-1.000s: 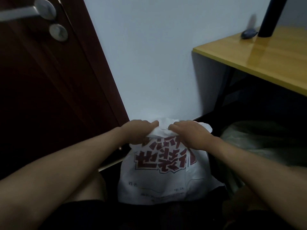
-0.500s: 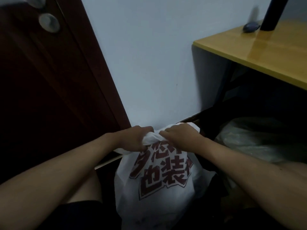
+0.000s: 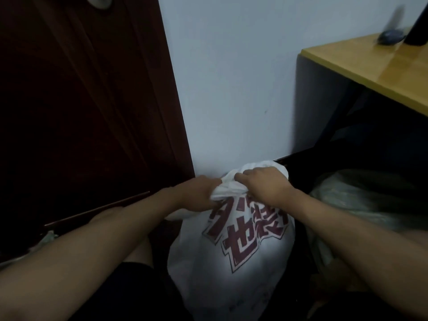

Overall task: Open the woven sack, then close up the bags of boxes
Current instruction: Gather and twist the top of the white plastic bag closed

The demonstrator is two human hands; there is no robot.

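Dark red-brown door at 9 to 11 o'clock, smooth panelled wood, round metal lock plate cut off at the top edge. Pale matte wall at 12 o'clock.

Left hand is curled round the gathered neck of the white bag, just left of centre; the fingertips are hidden by the bunched plastic. The bag sits low at 6 o'clock, between the knees: thin, crinkly plastic, bulging and rounded, large dark red printed characters on the front. Contents are not seen. Right hand is clamped over the same twisted neck from the other side, nearly touching the left one.

Judged: closing of this bag is in progress, neck bunched but no knot seen yet. Tying is left. The woven sack's state cannot be told.

Crumpled translucent plastic at 3 o'clock, in deep shadow. Yellow glossy table at 2 o'clock, flat and hard-edged, with a small dark blurred object on it.
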